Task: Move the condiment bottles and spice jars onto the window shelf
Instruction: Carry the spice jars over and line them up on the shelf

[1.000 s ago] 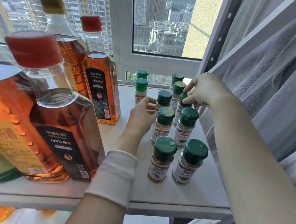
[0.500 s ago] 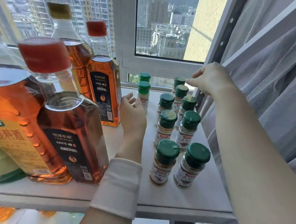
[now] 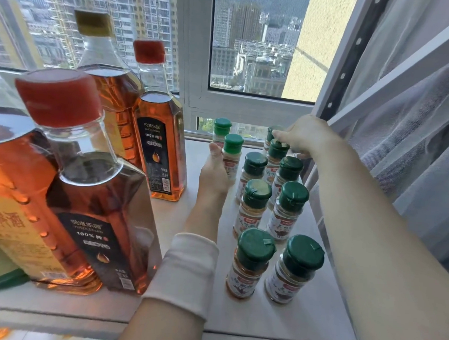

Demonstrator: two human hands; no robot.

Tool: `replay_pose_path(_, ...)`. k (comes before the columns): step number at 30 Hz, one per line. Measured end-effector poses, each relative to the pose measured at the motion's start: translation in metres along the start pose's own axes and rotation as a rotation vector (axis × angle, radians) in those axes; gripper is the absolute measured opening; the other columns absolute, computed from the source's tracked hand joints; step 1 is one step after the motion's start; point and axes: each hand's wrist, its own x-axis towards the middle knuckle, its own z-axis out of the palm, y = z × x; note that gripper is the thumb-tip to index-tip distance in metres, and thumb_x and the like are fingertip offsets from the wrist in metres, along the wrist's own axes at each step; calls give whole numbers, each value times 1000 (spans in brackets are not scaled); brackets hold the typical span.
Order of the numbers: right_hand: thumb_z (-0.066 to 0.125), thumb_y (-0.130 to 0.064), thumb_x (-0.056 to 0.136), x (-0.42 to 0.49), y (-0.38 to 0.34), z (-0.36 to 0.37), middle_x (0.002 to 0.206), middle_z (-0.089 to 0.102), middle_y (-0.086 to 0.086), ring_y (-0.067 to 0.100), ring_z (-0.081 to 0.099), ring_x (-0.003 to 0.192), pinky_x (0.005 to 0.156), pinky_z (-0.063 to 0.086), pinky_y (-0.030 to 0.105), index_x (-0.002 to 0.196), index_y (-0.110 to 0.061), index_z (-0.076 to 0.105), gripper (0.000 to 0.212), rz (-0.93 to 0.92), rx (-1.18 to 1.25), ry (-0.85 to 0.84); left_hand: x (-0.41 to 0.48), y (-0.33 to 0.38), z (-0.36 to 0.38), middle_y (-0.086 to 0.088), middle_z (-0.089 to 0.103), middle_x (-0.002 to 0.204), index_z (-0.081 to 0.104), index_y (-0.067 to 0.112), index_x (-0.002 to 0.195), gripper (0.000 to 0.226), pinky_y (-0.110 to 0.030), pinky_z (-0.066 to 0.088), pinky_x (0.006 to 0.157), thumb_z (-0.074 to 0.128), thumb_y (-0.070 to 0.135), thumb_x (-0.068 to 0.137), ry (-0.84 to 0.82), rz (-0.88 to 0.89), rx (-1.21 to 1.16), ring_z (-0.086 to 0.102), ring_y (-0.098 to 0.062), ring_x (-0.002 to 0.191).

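At lower right, spice jars [image 3: 252, 262] are ranged in pairs on the window shelf [image 3: 288, 326], with oil bottles [image 3: 93, 215] at left. At centre, a light-capped jar [image 3: 232, 157] is gripped by the left hand [image 3: 214, 174]. Farther back, a dark-capped jar [image 3: 277, 149] is touched on its cap by the right hand [image 3: 303, 137]; whether it is gripped cannot be told.

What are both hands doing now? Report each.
Left hand: grips the light-green-capped jar.
Right hand: touching a dark-capped rear jar; grip cannot be told.

Daylight comes through a white-framed window [image 3: 247, 103] onto the pale window shelf [image 3: 262, 325]. Outside stand tall apartment blocks [image 3: 138, 14] and a sunlit yellow wall [image 3: 318, 50]. A sheer grey curtain [image 3: 414, 153] hangs at the right beside a perforated dark rail [image 3: 345, 69]
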Motion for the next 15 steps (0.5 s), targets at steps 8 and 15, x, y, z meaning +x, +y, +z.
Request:
replay_pose_path(8,50,-39,92,4,4,4,120,61,15,27,59,104,84,48,31,118,0,60,48,7,35,37,4,-4,8,-7,48,139,41,23,137,67,-44,30,110,11,61,90,-89,-47,2,43,-24,129)
replay_pose_path(15,69,-32,80,8,5,4,116,63,13,26,61,102,88,51,33,115,-6,64,43,14,104,85,6,-5,5,-6,42,144,39,21,139,68,-38,27,110,11,60,91,-27,-34,-14,39,-23,132)
